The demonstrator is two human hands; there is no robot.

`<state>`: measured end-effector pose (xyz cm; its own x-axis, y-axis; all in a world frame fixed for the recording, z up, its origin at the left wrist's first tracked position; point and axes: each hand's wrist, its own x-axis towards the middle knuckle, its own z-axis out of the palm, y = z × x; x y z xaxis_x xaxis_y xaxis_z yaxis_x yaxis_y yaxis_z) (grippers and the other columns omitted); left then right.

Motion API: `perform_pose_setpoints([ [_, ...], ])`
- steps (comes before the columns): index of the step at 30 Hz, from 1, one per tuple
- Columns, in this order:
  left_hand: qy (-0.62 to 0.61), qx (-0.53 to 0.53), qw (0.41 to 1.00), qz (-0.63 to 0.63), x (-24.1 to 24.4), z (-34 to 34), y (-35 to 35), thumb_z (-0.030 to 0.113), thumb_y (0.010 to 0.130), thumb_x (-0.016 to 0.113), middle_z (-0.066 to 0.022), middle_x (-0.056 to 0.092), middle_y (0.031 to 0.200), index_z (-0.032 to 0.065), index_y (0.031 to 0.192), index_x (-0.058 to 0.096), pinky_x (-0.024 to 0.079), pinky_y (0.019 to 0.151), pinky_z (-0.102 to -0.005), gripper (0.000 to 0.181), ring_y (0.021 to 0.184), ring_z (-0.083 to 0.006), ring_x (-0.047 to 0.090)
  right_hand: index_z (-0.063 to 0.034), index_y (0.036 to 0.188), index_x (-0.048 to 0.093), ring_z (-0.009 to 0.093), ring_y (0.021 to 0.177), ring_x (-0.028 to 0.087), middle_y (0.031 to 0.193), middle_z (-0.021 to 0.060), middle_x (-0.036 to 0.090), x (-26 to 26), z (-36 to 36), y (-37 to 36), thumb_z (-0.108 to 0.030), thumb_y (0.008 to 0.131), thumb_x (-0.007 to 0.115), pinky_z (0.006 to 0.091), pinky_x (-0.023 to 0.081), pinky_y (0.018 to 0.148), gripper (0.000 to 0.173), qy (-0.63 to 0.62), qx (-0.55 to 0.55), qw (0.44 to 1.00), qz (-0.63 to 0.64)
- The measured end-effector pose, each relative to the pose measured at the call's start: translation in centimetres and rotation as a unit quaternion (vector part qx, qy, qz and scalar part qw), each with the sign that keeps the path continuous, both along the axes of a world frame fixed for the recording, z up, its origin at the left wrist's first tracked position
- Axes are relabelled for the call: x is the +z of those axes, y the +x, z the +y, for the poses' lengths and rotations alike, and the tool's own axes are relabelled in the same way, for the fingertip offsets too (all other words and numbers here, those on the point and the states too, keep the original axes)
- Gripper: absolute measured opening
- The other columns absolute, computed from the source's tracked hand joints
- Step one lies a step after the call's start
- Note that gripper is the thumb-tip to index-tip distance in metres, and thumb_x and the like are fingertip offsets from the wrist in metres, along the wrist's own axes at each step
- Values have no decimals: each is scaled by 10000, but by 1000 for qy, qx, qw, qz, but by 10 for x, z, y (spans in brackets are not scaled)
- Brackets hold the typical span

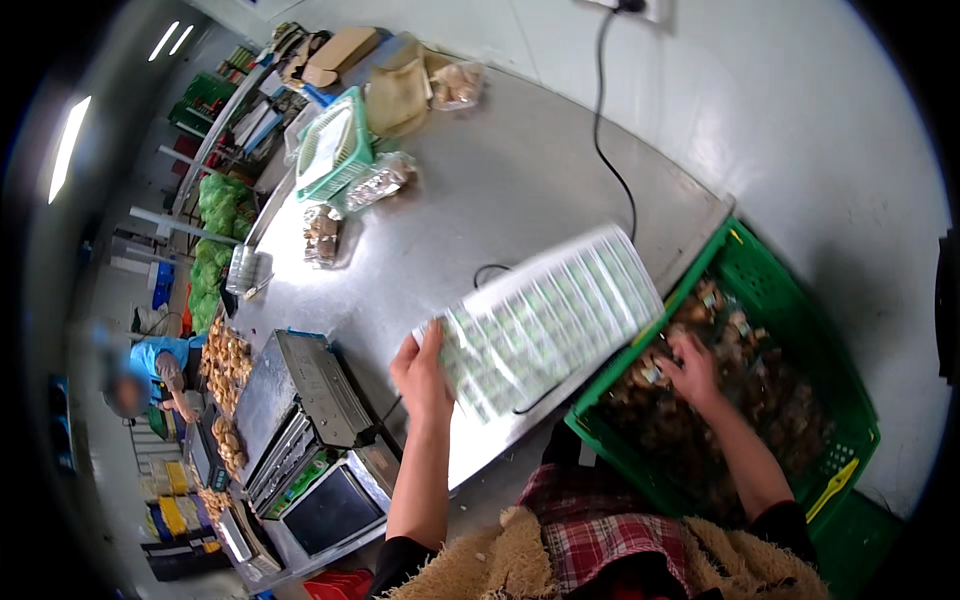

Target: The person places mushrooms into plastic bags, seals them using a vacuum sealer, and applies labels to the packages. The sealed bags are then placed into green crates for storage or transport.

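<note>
My left hand grips the near end of a sheet of labels, white with rows of small green-and-white stickers, held above the metal table. My right hand reaches into a green plastic crate at the right. Inside the crate lie many clear bags of brown produce, perhaps mushrooms, some bearing small labels. The right fingers are at the bags on the crate's left side; whether they hold one I cannot tell.
A weighing machine with a dark screen stands on the table at the left. Farther back are a green basket and bagged produce. A black cable hangs onto the table. A co-worker in blue stands far left, beside loose mushrooms.
</note>
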<state>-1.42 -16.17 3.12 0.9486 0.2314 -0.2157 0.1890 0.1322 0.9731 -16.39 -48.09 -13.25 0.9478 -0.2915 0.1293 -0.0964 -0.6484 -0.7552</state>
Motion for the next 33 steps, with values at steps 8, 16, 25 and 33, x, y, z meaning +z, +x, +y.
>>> perform_pose_setpoints([
  [8,-99,159,978,-90,-53,15,176,139,870,615,-13,597,768,21,775,593,385,552,-230,154,636,-73,506,-13,847,569,152,537,528,690,81,541,124,63,66,35,728,687,254,440,496,175,38,98,984,-145],
  [16,-184,235,936,-186,-28,169,279,156,911,542,-56,614,951,6,1040,569,474,706,-270,199,861,-142,587,0,866,548,87,561,504,670,45,569,132,118,270,-46,791,667,230,429,520,148,133,148,980,-22],
  [25,-238,441,854,-142,-114,255,307,285,956,458,-101,553,1065,-3,1111,468,492,730,-339,327,905,-193,569,-4,1245,449,369,1052,527,1175,203,525,33,127,570,-321,767,664,430,428,898,612,-248,52,964,-78],
  [33,-85,205,975,-10,-133,133,291,395,847,628,-141,522,1027,-32,1268,341,484,732,-329,665,930,-219,579,102,1055,469,278,710,607,868,193,607,-8,146,714,-246,751,739,370,502,596,535,266,-239,934,-13],
])
